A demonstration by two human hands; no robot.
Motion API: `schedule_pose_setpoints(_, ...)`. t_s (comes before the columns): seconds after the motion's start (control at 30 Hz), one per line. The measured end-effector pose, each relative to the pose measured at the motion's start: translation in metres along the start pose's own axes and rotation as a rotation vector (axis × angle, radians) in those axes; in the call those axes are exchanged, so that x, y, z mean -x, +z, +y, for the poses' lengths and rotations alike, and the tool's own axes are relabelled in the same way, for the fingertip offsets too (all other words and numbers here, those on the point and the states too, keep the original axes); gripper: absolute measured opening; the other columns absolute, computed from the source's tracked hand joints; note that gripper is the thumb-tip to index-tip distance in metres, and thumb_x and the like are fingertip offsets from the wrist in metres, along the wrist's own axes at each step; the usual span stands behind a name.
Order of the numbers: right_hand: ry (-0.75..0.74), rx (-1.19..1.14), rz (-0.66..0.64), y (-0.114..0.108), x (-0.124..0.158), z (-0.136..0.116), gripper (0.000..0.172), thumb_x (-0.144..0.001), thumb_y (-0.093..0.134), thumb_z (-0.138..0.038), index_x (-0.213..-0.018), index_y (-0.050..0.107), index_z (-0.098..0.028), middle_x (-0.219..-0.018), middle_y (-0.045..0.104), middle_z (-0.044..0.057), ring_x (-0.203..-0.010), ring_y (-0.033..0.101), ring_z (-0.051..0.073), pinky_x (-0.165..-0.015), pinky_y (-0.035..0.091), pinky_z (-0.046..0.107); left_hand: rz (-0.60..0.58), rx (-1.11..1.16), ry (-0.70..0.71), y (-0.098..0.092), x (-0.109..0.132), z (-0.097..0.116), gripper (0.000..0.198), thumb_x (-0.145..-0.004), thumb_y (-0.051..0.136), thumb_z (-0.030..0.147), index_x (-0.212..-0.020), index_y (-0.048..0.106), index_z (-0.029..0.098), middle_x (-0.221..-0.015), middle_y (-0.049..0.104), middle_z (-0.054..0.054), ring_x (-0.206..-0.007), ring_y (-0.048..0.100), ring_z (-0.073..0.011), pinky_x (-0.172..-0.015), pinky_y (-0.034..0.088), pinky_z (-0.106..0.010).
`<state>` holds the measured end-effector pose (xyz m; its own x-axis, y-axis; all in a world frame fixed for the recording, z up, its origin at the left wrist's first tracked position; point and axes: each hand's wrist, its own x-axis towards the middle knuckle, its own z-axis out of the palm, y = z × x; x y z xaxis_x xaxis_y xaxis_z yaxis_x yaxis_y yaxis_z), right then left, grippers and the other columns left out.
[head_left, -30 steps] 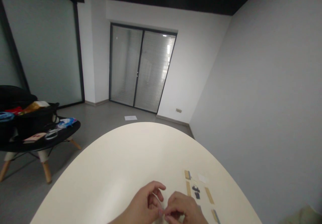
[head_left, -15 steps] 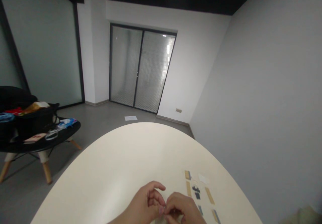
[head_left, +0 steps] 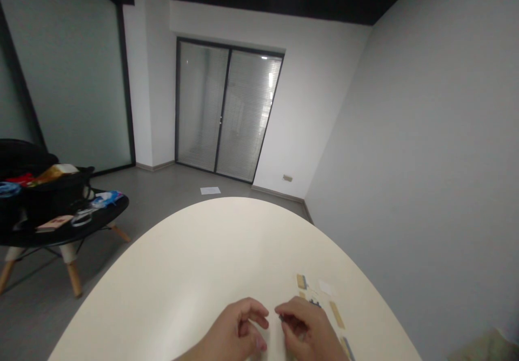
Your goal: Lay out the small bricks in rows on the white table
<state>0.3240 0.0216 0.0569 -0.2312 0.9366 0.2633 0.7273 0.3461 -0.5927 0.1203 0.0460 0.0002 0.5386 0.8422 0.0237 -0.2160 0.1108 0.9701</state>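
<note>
My left hand (head_left: 239, 328) is over the near part of the table, index and middle fingers bent forward. Its thumb lies below them against the curled lower fingers; a greyish bit shows under the thumb, too hidden to name. To its right, and apart from it, my right hand (head_left: 306, 326) pinches a small dark piece (head_left: 281, 317) between thumb and fingertips. Just beyond the right hand are small black parts (head_left: 314, 302), partly covered by it. Around them lie tan strips (head_left: 337, 314), a tan and blue-grey piece (head_left: 301, 281) and another such piece (head_left: 347, 347).
The round cream table (head_left: 211, 247) fills the lower middle. A white slip (head_left: 326, 287) lies on its right part. At left, a black chair (head_left: 77, 228) bears a black bag (head_left: 57, 196) and several small items. A paper sheet (head_left: 210, 191) is on the floor.
My right hand has parted from the left, moving right and slightly up, with a small dark piece now showing at its fingertips. It now covers some black parts. My left hand has hardly moved.
</note>
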Motion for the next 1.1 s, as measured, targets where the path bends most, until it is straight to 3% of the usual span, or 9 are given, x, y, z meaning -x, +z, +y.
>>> schedule_pose_setpoints(0.13,0.146,0.001,0.107,-0.018,-0.002,0.015,0.021,-0.069,0.054,-0.022,-0.080,0.072,-0.020,-0.069,0.070,0.003,-0.062,0.062,0.017,-0.059,0.048,0.026,0.015,-0.079,-0.024,0.001,0.001,0.004,0.033,-0.062,0.064,0.015,-0.095,0.063,0.015,-0.096,0.070,-0.006,-0.063,0.065,-0.0124,-0.055,0.038,-0.022)
schedule_pose_setpoints(0.37,0.374,0.167,0.092,-0.041,0.000,0.042,0.017,-0.067,0.052,-0.021,-0.067,0.069,-0.020,-0.058,0.063,-0.001,-0.057,0.058,0.015,-0.056,0.041,0.024,0.036,-0.188,-0.097,0.001,0.002,0.011,0.023,-0.064,0.064,0.015,-0.087,0.065,0.015,-0.059,0.063,0.003,-0.057,0.059,-0.0137,-0.057,0.038,-0.023)
schedule_pose_setpoints(0.6,0.590,0.236,0.014,-0.049,0.009,0.070,0.011,-0.062,0.056,-0.013,-0.065,0.065,-0.021,-0.051,0.060,-0.004,-0.045,0.055,0.012,-0.051,0.036,0.022,0.046,-0.215,-0.125,0.000,0.001,0.011,0.021,-0.066,0.066,0.018,-0.087,0.065,0.015,-0.060,0.065,0.002,-0.058,0.060,-0.0151,-0.060,0.039,-0.025)
schedule_pose_setpoints(0.8,0.637,0.324,-0.050,-0.053,0.010,0.064,0.016,-0.060,0.055,-0.006,-0.058,0.060,-0.021,-0.049,0.062,-0.002,-0.048,0.059,0.016,-0.052,0.036,0.024,0.031,-0.229,-0.140,0.000,0.003,0.011,0.020,-0.065,0.063,0.018,-0.085,0.065,0.015,-0.059,0.064,0.002,-0.058,0.061,-0.0160,-0.059,0.040,-0.026)
schedule_pose_setpoints(1.1,0.609,0.493,-0.142,-0.056,0.007,0.046,0.025,-0.074,0.050,0.000,-0.064,0.064,-0.018,-0.075,0.075,0.006,-0.072,0.068,0.018,-0.060,0.037,0.023,0.038,-0.282,-0.229,0.004,0.005,0.016,0.023,-0.064,0.060,0.017,-0.086,0.067,0.015,-0.057,0.061,0.004,-0.057,0.058,-0.0143,-0.057,0.038,-0.024)
